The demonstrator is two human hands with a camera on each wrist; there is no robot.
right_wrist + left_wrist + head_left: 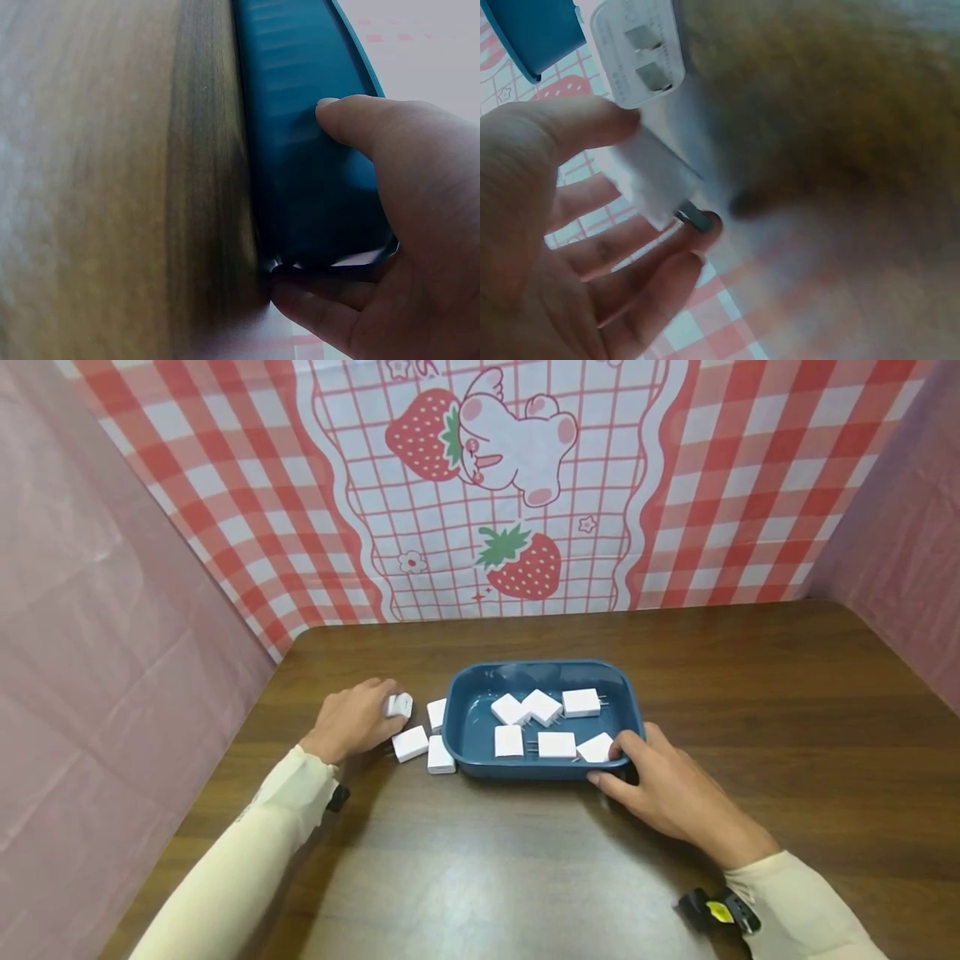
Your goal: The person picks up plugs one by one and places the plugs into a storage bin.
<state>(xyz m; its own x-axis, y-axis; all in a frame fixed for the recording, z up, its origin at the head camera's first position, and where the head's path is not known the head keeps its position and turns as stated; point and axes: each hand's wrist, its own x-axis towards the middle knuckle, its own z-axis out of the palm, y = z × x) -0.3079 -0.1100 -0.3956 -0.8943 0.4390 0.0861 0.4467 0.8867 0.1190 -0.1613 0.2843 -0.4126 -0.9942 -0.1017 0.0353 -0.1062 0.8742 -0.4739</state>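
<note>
Between thumb and fingers, my left hand [356,720] holds a white plug charger [401,705] just left of the group beside the tray. The left wrist view shows the held charger [649,176] with its metal prongs reaching a fingertip. Another charger [639,52] lies right by the thumb there. My right hand [671,789] grips the near right corner of a blue rectangular tray [540,772]. Its thumb [349,120] presses the outer front wall in the right wrist view, while other fingers wrap the corner. Several white chargers [557,745] lie inside the tray.
Three loose chargers rest left of the tray: one [410,743] nearest the left hand, one [441,755] at the front, one [437,715] partly behind the rim. The brown wooden table [465,860] ends at a checked strawberry cloth [517,552]. Pink fabric hangs on both sides.
</note>
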